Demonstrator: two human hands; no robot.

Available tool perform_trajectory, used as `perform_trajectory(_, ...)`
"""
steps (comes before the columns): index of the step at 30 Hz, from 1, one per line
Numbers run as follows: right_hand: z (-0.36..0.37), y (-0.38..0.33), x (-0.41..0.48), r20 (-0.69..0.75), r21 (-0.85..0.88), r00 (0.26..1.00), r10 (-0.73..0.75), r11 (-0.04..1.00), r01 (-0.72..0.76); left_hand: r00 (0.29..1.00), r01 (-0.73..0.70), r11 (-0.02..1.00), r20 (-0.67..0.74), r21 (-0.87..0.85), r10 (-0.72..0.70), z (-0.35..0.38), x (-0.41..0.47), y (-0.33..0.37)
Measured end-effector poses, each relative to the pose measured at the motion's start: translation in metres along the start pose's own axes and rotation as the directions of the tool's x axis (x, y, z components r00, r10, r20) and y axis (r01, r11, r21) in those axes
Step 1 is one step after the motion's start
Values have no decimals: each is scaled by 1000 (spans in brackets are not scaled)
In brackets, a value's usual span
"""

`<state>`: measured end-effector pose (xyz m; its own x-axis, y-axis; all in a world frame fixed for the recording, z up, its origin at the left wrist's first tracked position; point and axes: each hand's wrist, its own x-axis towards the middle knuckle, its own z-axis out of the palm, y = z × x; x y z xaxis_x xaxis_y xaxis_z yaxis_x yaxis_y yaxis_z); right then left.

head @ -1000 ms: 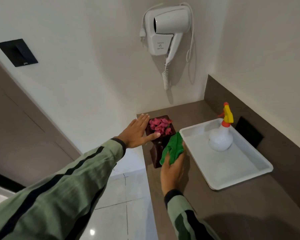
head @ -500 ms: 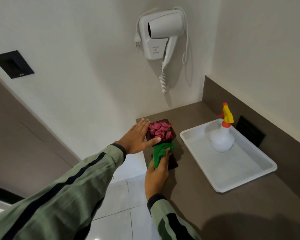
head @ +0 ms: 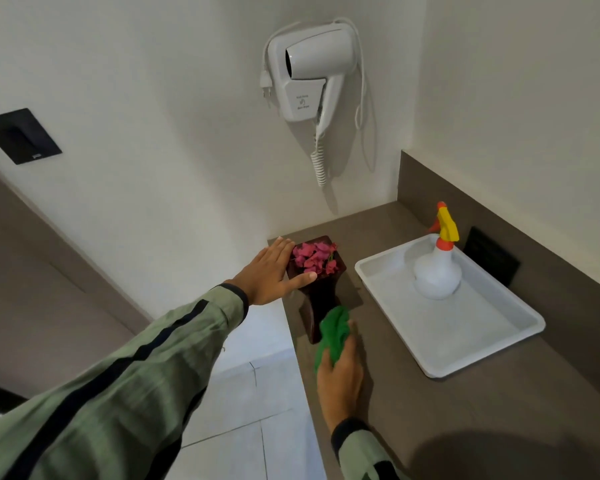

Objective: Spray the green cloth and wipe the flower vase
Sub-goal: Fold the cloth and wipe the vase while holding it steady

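A dark brown flower vase [head: 321,299] with pink flowers [head: 314,257] stands at the left end of the brown counter. My left hand [head: 272,271] grips the vase's top rim, thumb across its near edge. My right hand [head: 340,372] holds the bunched green cloth [head: 333,332] and presses it against the lower front of the vase, near its base. The white spray bottle [head: 437,271] with a yellow and orange nozzle stands upright in the white tray [head: 482,344] to the right, untouched.
The counter [head: 465,410] ends just left of the vase, with tiled floor [head: 250,393] below. A white hair dryer [head: 312,71] hangs on the wall above. A black plate [head: 492,259] sits on the backsplash behind the tray.
My right hand has slid the green cloth down the vase, from just under the flowers to the base. My left hand stays on the rim.
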<state>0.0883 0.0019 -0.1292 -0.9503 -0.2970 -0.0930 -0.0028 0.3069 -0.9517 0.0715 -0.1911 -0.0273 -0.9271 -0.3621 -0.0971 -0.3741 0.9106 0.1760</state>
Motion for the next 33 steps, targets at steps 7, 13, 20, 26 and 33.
perform_trajectory(7,27,-5,43,-27,-172,1000,12,985,-17,1000,-4,1000,4,-12,4,2,0,0)
perform_trajectory(13,50,-6,33,-25,-209,995,100,973,-103,1000,-16,1000,3,-7,16,2,0,1)
perform_trajectory(20,58,-3,13,41,-193,994,100,977,-90,1000,-14,1000,28,6,14,1,1,1)
perform_trajectory(26,39,-2,13,143,-58,976,166,986,-159,999,-6,1000,37,28,5,2,4,-4)
perform_trajectory(33,14,-12,5,19,262,983,183,948,-182,999,-15,998,29,59,13,-2,1,1)
